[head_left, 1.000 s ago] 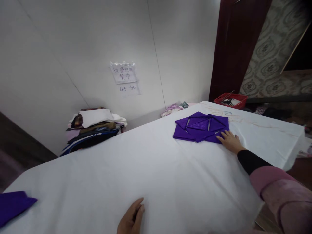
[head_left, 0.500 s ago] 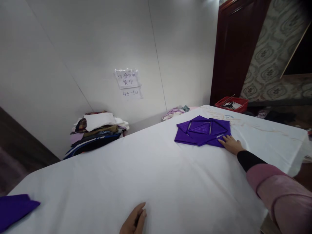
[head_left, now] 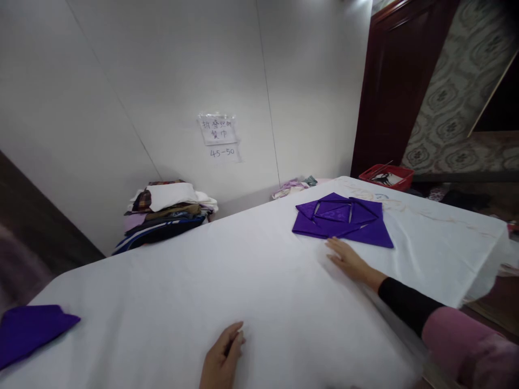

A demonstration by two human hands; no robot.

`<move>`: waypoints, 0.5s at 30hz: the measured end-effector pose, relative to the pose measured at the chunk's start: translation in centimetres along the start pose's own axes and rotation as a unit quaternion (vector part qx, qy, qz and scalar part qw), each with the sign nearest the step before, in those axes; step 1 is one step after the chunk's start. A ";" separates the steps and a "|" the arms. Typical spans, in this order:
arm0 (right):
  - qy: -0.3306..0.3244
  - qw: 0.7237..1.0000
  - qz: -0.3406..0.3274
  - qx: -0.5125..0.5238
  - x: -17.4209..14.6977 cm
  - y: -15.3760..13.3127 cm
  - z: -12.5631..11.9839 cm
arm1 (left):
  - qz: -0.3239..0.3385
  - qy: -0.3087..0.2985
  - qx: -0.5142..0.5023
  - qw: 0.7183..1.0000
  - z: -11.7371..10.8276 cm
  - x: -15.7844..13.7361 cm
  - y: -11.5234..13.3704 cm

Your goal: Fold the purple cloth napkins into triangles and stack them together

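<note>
Folded purple cloth napkins point(head_left: 367, 237) lie in an overlapping ring on the white-covered table point(head_left: 259, 270). At their near edge is my right hand point(head_left: 351, 260), fingers stretched out and holding nothing; a fingertip reaches the cloth's edge, though contact is hard to tell. Lower in the view, my left hand point(head_left: 223, 354) hovers over or rests on the white tablecloth. Its fingers are loosely curled, with a gap to the thumb and nothing seen between them. Another purple cloth point(head_left: 32, 330) lies folded at the far left, cut off by the frame.
Beyond the table's far edge stands a pile of folded clothes point(head_left: 170, 210). Lilac and pale cloths point(head_left: 292, 187) lie behind the table too. A red basket point(head_left: 399, 181) sits past the back right corner. Paper signs point(head_left: 221, 138) hang on the wall.
My right hand has moved left and nearer, off the right part of the napkins, and their near right corner now shows. The left hand has hardly moved; the view has shifted slightly.
</note>
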State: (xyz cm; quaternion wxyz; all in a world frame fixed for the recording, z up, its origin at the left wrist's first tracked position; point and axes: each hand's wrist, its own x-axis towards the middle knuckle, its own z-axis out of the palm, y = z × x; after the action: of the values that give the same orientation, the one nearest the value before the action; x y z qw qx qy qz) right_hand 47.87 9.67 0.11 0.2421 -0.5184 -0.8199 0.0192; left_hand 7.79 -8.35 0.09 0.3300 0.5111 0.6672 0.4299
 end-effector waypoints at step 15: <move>-0.212 0.833 -0.476 0.186 0.6 -26.7 5.7 | -0.080 0.124 0.248 0.957 -15.7 5.3 -3.0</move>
State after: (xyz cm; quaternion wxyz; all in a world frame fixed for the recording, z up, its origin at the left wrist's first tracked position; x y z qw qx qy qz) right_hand 22.80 -0.90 2.82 0.1330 0.0078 -0.9775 0.1633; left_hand -8.65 -7.26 3.81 0.1406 0.4648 0.8271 0.2831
